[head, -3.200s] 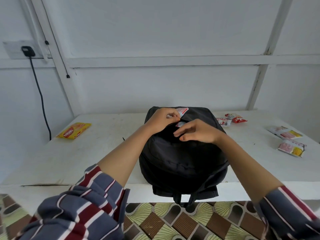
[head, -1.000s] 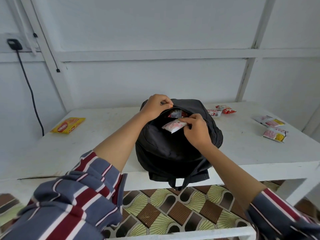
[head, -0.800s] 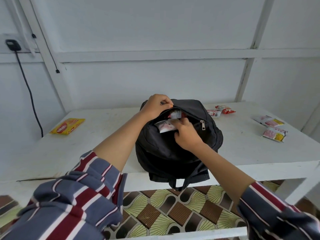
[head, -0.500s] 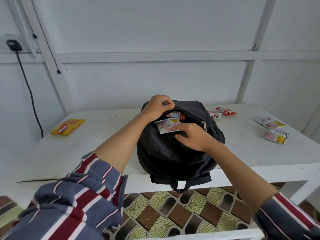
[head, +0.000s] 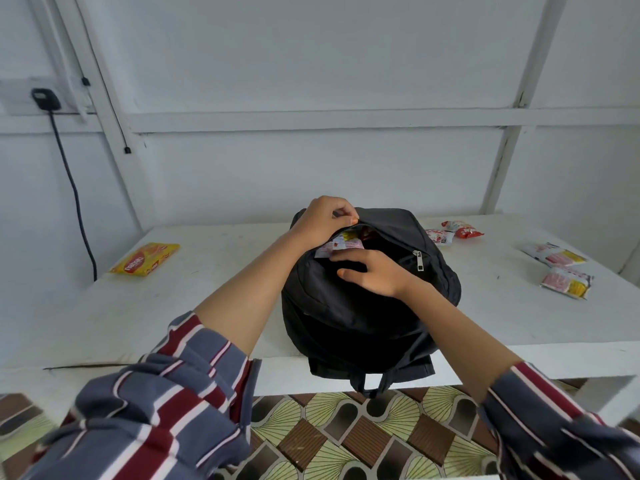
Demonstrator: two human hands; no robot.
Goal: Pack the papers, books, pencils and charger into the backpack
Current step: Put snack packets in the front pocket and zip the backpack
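Head view showed the left grip [head: 323, 220] pinching the upper lip of the open black backpack [head: 363, 313], while the right grip [head: 379, 273], released with fingers straight, touched a pink-and-white packet [head: 341, 244] in its mouth. The backpack stood at the white counter [head: 225, 306] front edge, with a yellow packet [head: 145, 259] well left and other packets [head: 561, 268] to the right.

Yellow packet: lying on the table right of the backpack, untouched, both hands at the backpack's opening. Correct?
Wrong side. The head view shows the yellow packet on the table left of the backpack, not right. The rest holds: it lies untouched, and the left hand and right hand are both at the backpack's opening.
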